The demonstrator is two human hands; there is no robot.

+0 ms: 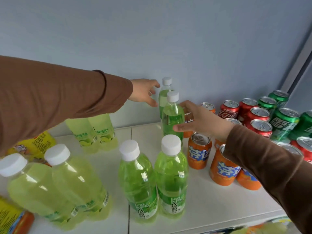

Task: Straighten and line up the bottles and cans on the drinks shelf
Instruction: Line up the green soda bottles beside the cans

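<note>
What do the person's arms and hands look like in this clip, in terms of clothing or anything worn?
Both arms are in long brown sleeves of plain, smooth fabric that end at the wrists. The left sleeve has a narrow darker cuff band near its end; the right sleeve shows no marking. The left hand and right hand are bare: no gloves, and no rings or watch visible.

Bright, even light (soft shadows), wide-angle bending at edges, slight blur throughout.
</note>
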